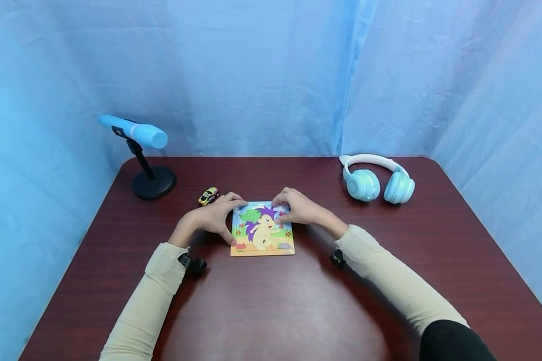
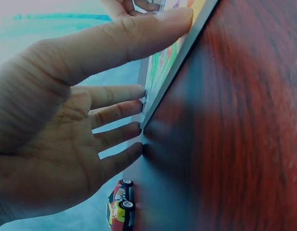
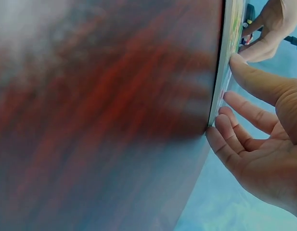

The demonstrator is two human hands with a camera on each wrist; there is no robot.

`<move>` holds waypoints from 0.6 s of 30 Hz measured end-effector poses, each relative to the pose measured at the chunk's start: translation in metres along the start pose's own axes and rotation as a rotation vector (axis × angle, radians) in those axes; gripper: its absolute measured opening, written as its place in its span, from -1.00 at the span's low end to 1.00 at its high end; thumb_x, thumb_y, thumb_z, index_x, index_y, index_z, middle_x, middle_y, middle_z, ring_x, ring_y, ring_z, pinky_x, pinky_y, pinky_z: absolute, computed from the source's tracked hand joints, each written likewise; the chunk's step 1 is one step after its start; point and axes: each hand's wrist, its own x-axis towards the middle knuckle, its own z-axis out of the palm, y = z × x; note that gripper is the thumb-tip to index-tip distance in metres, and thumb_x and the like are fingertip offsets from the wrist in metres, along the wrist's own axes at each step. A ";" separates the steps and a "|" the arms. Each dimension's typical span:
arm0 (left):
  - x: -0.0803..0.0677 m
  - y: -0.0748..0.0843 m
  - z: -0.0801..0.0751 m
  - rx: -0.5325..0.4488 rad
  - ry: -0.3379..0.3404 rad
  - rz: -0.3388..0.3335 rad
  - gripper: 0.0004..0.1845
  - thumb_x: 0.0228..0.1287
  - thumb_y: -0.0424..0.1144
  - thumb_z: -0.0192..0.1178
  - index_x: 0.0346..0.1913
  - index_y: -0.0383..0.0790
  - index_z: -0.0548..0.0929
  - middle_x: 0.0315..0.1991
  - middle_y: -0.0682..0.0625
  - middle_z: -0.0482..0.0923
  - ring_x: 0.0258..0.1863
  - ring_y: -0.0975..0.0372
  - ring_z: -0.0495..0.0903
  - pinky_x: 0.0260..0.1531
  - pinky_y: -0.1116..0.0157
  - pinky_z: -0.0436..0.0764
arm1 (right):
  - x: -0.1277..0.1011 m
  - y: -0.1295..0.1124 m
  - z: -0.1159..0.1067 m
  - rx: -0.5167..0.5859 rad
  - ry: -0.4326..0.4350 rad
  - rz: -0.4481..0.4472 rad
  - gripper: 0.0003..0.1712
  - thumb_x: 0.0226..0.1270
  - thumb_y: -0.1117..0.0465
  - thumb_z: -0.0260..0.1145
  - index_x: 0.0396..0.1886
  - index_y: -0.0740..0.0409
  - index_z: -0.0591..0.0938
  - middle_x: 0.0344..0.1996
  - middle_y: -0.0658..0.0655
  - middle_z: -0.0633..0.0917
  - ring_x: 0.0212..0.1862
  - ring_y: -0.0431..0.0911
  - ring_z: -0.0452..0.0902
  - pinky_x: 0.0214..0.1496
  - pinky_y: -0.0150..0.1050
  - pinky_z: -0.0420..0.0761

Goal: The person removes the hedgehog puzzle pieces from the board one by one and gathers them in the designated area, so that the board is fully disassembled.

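A wooden jigsaw puzzle [image 1: 263,235] with a purple-haired hedgehog picture lies flat on the table. My left hand [image 1: 216,216] spans its left side in the head view, the thumb at the lower left edge and a finger at the top left corner. In the left wrist view, the fingers [image 2: 117,113] of that hand are nearly straight. At the puzzle's upper right, my right hand [image 1: 299,206] touches the board with thumb and fingertips. The right wrist view shows the right fingers [image 3: 239,127] slightly bent along the puzzle's edge, with no loose piece visible between them.
A small yellow-and-red toy car [image 1: 208,196] stands just beyond the left hand. Farther back on the left is a blue microphone [image 1: 149,136] on a black stand [image 1: 154,183]. White and mint headphones [image 1: 363,185] lie at the back right of the dark red table [image 1: 271,311].
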 end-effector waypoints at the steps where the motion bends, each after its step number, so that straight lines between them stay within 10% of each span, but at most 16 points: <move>1: 0.000 -0.001 0.000 0.001 0.001 0.003 0.13 -0.10 -0.06 0.65 0.55 -0.24 0.27 0.41 -0.17 0.22 0.38 -0.05 0.22 0.36 -0.09 0.44 | 0.001 0.000 -0.001 0.001 -0.005 -0.004 -0.52 0.23 0.14 0.55 0.10 0.23 0.71 -0.03 0.20 0.62 -0.02 0.02 0.47 0.05 -0.11 0.56; 18: 0.000 -0.002 0.000 -0.007 0.002 0.002 0.12 -0.10 -0.03 0.65 0.54 -0.22 0.28 0.39 -0.15 0.24 0.38 -0.04 0.22 0.35 -0.08 0.44 | 0.009 -0.002 -0.012 -0.028 -0.067 0.010 -0.64 0.21 0.21 0.56 0.00 0.18 0.74 -0.18 0.17 0.61 -0.10 0.02 0.49 -0.04 -0.16 0.55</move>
